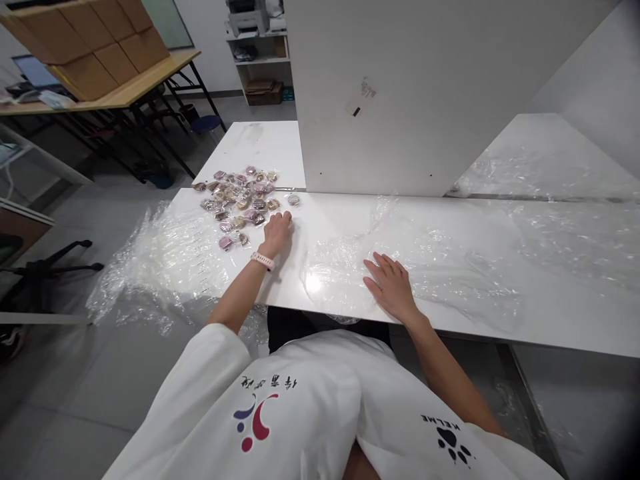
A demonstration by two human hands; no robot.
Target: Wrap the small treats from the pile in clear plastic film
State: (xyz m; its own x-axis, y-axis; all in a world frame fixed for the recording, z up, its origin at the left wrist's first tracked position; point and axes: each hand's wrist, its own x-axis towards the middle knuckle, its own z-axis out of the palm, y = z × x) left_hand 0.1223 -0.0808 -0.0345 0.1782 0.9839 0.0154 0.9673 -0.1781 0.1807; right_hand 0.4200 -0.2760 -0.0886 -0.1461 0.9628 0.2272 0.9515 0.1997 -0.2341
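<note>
My left hand is at the right edge of a pile of small items in clear wrappers, pink, brown and yellowish, on the white table. Its fingers are curled together and point down; whatever may be between them is hidden. A pale pink band circles that wrist. One wrapped piece lies apart, just beyond the fingertips. My right hand rests with fingers spread on a clear plastic bag that lies flat and wrinkled across the table in front of me.
More clear plastic hangs over the table's left end, and further sheets cover the right side. A tall white panel stands at the table's back. Cardboard boxes sit on a wooden table behind at left, near a blue stool.
</note>
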